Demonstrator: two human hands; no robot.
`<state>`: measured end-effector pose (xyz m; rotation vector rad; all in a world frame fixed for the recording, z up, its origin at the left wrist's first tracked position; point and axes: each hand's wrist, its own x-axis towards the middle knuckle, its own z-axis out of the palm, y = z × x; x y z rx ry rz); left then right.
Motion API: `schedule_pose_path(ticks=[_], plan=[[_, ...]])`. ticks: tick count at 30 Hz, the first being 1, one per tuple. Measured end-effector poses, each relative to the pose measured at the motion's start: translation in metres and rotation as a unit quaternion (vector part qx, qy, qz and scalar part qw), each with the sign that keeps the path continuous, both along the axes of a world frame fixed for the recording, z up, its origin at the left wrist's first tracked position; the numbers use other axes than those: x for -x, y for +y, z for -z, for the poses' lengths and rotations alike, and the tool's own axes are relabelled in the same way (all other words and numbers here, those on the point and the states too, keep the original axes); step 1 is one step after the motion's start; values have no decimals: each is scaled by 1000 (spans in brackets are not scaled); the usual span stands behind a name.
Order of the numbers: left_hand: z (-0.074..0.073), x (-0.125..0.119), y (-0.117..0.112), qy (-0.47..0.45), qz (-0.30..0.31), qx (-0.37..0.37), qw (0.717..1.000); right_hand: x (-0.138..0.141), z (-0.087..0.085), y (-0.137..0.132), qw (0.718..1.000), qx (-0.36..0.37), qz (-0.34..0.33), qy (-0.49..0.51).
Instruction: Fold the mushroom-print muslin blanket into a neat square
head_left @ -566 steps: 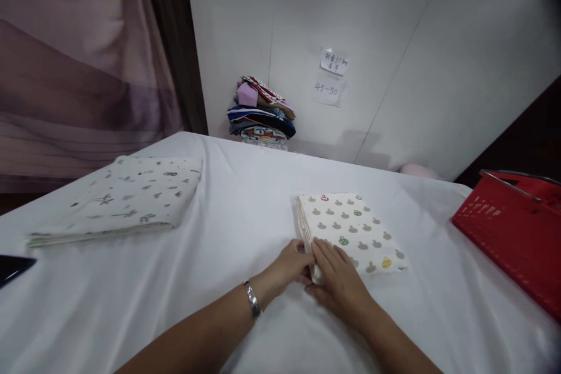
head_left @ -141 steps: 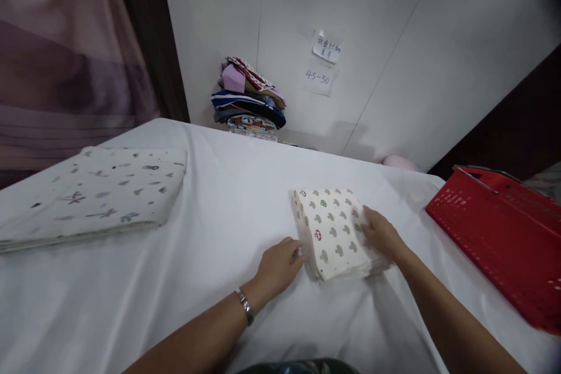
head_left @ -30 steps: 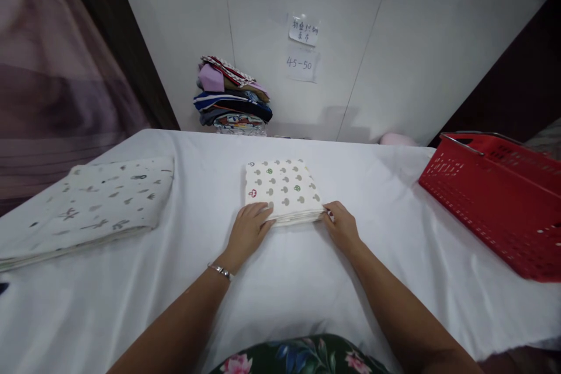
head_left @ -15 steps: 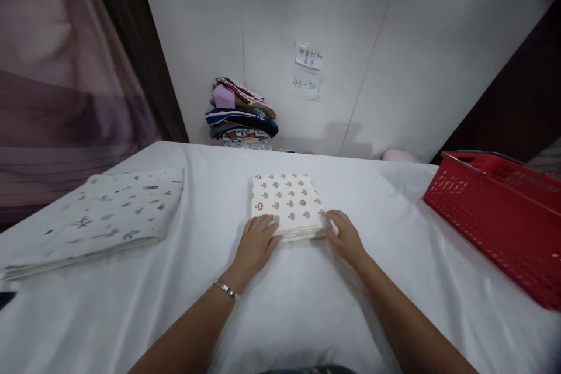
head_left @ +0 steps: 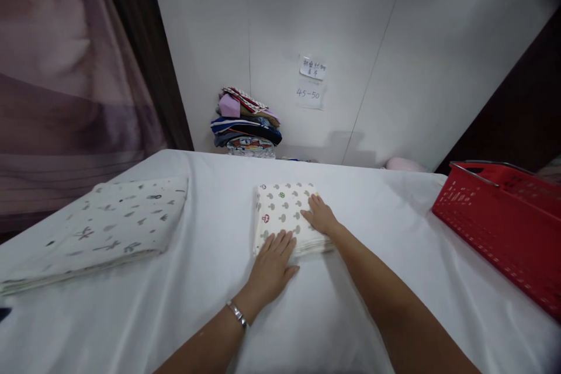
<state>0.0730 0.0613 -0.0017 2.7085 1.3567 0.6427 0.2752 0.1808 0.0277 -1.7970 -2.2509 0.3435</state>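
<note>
A small folded white cloth with a mushroom print (head_left: 280, 210) lies in the middle of the white-covered table (head_left: 219, 304). My left hand (head_left: 274, 263) rests flat on its near edge, fingers stretched out, a silver bracelet on the wrist. My right hand (head_left: 321, 216) lies flat on the cloth's right half, fingers spread and pressing down. Neither hand holds anything.
A larger folded white printed cloth (head_left: 100, 228) lies at the table's left. A red plastic basket (head_left: 504, 228) stands at the right edge. A stack of coloured folded fabrics (head_left: 245, 125) sits against the back wall under paper notes (head_left: 312, 82). A curtain hangs at left.
Both hands have moved from the cloth's near corners onto its top: the right hand slid forward over the right half, the left lies flat on the near edge.
</note>
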Motion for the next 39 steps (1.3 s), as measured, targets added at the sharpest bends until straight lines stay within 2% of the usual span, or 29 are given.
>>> schedule_pose_path(ticks=[4, 8, 12, 15, 20, 22, 25, 28, 30, 34, 39], plan=[[-3, -1, -1, -3, 4, 3, 1000, -6, 7, 1, 1000, 3, -16, -22], [-6, -2, -3, -7, -1, 14, 1000, 2, -5, 3, 999, 8, -8, -44], [-6, -3, -6, -14, -4, 19, 1000, 20, -13, 12, 996, -43, -32, -69], [-4, -2, -8, -22, -2, 14, 1000, 31, -4, 18, 993, -38, -66, -91], [0, -4, -9, -12, -5, 18, 1000, 32, 14, 20, 990, -35, -74, -118], [1, -6, -9, -5, -9, 20, 1000, 30, 13, 20, 989, -31, -74, -120], [0, -8, -10, 0, -11, 18, 1000, 34, 3, 22, 991, -7, -68, -114], [-1, -8, -12, -1, -7, 18, 1000, 53, -9, 21, 992, 7, -78, -94], [-2, -10, -15, -6, -10, 19, 1000, 72, -11, 19, 991, 8, -108, -81], [-3, -15, -22, -7, -11, 23, 1000, 104, -2, 13, 984, -3, -158, -81], [-2, -20, -29, -3, -8, 23, 1000, 109, 5, 10, 984, -3, -161, -81]])
